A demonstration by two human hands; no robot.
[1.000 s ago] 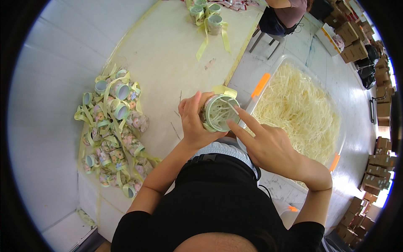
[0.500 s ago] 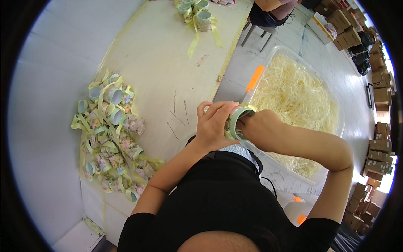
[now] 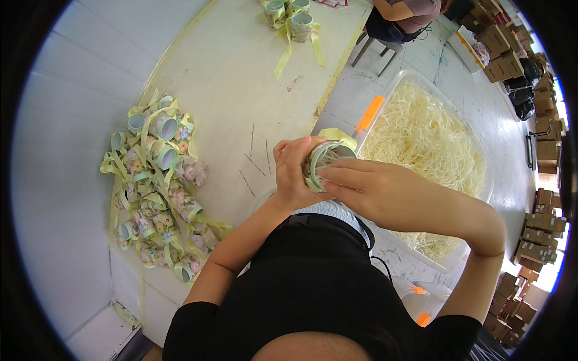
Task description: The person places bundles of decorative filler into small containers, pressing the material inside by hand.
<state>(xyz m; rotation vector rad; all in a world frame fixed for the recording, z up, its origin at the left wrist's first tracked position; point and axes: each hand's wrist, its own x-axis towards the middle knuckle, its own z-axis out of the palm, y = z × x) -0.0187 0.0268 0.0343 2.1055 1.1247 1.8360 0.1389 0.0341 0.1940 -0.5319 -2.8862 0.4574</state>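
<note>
My left hand (image 3: 292,173) is wrapped round a small floral cup (image 3: 312,168) with a pale green rim, tilted so that its mouth faces right. A pale yellow ribbon (image 3: 339,138) hangs off its far side. Inside the cup, pale strands of shredded filler (image 3: 330,154) show. Across the near part of the mouth lies my right hand (image 3: 379,188), fingers stretched out and touching the rim, with nothing visible gripped. To the right stands a clear plastic bin (image 3: 486,188) full of pale yellow shredded filler (image 3: 424,135).
A heap of similar ribboned cups (image 3: 167,157) lies at the left of the pale table (image 3: 229,90). Several more cups (image 3: 301,27) stand at its far end. Another person (image 3: 409,15) sits far right. Cardboard boxes (image 3: 504,65) line the right side; bin latches are orange (image 3: 369,114).
My right hand has come out of the cup and its fingers have straightened over the rim. The cup in my left hand has shifted left and turned, showing strands inside.
</note>
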